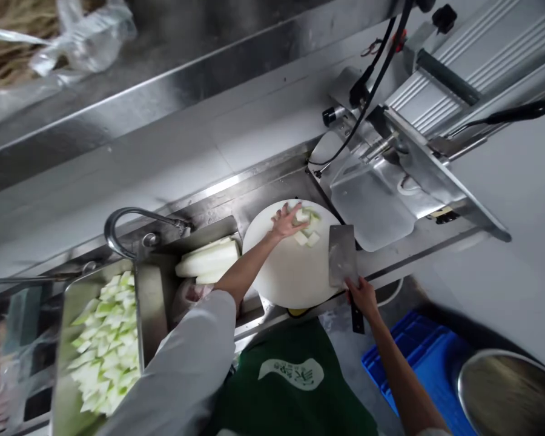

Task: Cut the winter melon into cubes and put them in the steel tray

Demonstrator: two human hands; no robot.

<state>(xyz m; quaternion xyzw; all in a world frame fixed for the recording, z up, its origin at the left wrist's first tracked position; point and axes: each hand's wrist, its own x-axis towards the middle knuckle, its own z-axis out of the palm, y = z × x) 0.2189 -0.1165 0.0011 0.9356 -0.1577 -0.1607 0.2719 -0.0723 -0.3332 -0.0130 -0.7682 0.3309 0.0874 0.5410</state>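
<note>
My left hand [287, 223] rests on the far side of a round white cutting board [290, 278], its fingers spread beside a few pale green-white vegetable chunks [312, 239]. Some fingers seem to touch the chunks. In my right hand [364, 298] is the handle of a cleaver [342, 251], whose broad blade lies over the board's right edge and points away from me. Left of the board, long peeled pale vegetable pieces [213, 261] lie in the sink. Many cut chunks [106, 345] fill part of a deep steel tray [138, 315] farther left.
A curved faucet [127, 212] arches over the sink and tray. To the right stands a metal slicing machine [429, 160] with a dangling black cable [372, 97]. Overhead runs a steel shelf [186, 85]. A blue crate [418, 357] and round metal vessel [511, 393] sit low at right.
</note>
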